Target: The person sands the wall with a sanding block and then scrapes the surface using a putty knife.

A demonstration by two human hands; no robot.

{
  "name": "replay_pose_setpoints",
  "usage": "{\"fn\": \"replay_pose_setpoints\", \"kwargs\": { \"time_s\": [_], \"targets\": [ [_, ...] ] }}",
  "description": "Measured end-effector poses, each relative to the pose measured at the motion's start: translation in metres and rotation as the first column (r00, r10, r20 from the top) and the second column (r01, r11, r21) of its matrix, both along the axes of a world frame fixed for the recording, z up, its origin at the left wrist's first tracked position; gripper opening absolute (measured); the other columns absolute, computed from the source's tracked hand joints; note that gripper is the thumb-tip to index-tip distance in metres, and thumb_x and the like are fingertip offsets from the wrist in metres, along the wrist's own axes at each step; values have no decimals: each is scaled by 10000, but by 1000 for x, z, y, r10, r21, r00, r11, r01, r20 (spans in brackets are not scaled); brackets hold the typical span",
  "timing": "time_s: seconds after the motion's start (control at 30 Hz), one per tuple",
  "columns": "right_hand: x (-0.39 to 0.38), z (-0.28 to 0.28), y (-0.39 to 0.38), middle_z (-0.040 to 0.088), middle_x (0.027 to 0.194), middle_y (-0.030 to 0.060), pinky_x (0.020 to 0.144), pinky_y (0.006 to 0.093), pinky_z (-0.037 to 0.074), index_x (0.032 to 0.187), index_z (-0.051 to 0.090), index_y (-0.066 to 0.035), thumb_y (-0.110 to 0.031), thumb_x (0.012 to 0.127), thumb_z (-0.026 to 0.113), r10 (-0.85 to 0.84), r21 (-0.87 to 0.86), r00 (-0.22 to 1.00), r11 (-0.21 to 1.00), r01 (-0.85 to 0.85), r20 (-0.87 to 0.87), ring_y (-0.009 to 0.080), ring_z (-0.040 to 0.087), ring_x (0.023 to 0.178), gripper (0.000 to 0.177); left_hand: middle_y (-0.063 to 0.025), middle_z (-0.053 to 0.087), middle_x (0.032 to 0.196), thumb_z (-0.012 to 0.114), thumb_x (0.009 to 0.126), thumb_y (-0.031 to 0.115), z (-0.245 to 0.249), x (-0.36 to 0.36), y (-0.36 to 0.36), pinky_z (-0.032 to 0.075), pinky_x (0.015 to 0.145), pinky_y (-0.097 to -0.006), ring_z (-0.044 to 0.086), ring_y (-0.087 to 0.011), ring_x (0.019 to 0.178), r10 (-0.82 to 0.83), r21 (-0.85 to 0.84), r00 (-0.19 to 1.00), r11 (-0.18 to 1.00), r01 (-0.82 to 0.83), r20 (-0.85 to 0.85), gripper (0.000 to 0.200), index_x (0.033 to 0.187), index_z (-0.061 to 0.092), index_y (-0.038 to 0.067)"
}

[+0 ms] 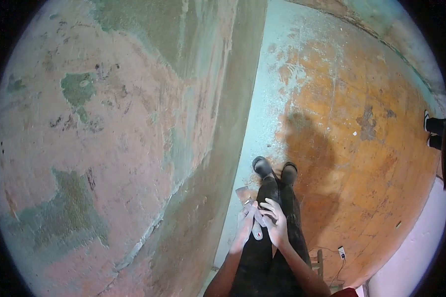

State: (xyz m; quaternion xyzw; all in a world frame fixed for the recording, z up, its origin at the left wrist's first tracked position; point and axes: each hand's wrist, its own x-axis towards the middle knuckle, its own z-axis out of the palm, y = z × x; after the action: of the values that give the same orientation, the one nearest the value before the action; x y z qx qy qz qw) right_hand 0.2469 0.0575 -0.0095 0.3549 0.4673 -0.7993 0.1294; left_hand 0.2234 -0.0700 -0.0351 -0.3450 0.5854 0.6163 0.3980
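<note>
A scraper (pixel 243 195) with a wide flat blade and a grey handle is held in front of my legs, its blade pointing up and toward the wall. My left hand (pixel 246 220) is closed around it near the neck, and the handle end sticks out below. Close beside it on the right is my right hand (pixel 275 221), its fingers apart and slightly curled near the left thumb. Both hands look dusted with white powder.
The wall (pixel 134 123) on the left has peeling pink and green paint. Dusty orange floor (pixel 381 163) spreads right. A power strip (pixel 342 253) with a cord and a wooden piece (pixel 320 265) lie near my right side. Another person's legs (pixel 434 125) show far right.
</note>
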Motion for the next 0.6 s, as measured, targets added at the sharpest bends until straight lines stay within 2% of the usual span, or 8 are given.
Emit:
{"fn": "replay_pose_setpoints", "kwargs": {
  "time_s": [0.03, 0.1, 0.13, 0.23, 0.43, 0.5, 0.53, 0.6],
  "targets": [
    [3, 2, 2, 581, 1231, 125, 947, 318, 461, 1335, 497, -15, 22, 837, 603, 9, -1, 1000, 1000, -9, -1, 225, 604, 1082, 510, -43, 639, 881, 490, 1015, 357, -2, 1, 3, 462, 692, -263, 585, -114, 756, 134, -21, 991, 991, -134, -4, 336, 990, 617, 47],
    [2, 15, 7, 483, 1359, 166, 1039, 360, 396, 1399, 438, -28, 19, 818, 623, 462, 574, 881, 750, -329, -98, 275, 513, 1231, 611, -39, 607, 828, 492, 1011, 381, -1, -1, 13, 468, 695, -280, 578, -138, 733, 383, -54, 924, 922, -383, -17, 342, 911, 596, 71],
    [4, 20, 10, 459, 1377, 186, 1097, 383, 335, 1444, 392, -36, -7, 818, 642, 433, 370, 901, 844, -389, -41, 303, 448, 1301, 675, -27, 581, 806, 500, 1005, 400, 0, -4, 14, 471, 710, -290, 575, -141, 741, 498, -30, 867, 867, -498, -14, 346, 911, 587, 78],
    [-1, 32, 4, 497, 1342, 187, 1073, 379, 360, 1460, 376, -37, -37, 838, 641, 367, 245, 920, 913, -327, -139, 329, 491, 1257, 676, -27, 587, 825, 507, 1000, 412, 26, -15, 23, 472, 722, -298, 570, -135, 758, 463, -44, 883, 883, -467, -80, 351, 925, 590, 80],
    [-17, 49, 2, 596, 1195, 226, 950, 337, 452, 1457, 380, -20, -79, 898, 614, 602, 404, 791, 753, -519, -106, 290, 595, 1137, 609, -16, 594, 877, 523, 984, 343, 75, -18, 3, 455, 770, -299, 565, -126, 797, 335, -150, 923, 919, -365, -192, 278, 967, 589, 73],
    [-29, 63, 8, 652, 1054, 200, 857, 316, 482, 1440, 415, -19, -82, 917, 585, 678, 267, 735, 709, -653, -1, 249, 644, 957, 554, -19, 594, 894, 523, 972, 297, 97, -23, 0, 459, 788, -301, 568, -125, 815, 389, -309, 836, 800, -515, -386, 253, 1032, 588, 60],
    [-12, 31, -3, 656, 899, 112, 703, 281, 487, 1429, 439, -23, -107, 936, 563, 535, 456, 814, 797, -397, -227, 166, 603, 727, 515, -46, 614, 924, 515, 962, 235, 95, -14, -12, 473, 797, -319, 584, -129, 846, 389, -347, 803, 752, -560, -451, 240, 1099, 563, 44],
    [-30, 41, 4, 614, 898, 35, 578, 244, 452, 1402, 482, -21, -122, 958, 523, 477, 318, 873, 847, -425, -104, 95, 520, 616, 457, -102, 640, 969, 520, 957, 199, 118, -28, -8, 499, 728, -319, 615, -146, 839, 393, -281, 686, 703, -654, -613, 270, 1164, 528, 27]
  ]
}}
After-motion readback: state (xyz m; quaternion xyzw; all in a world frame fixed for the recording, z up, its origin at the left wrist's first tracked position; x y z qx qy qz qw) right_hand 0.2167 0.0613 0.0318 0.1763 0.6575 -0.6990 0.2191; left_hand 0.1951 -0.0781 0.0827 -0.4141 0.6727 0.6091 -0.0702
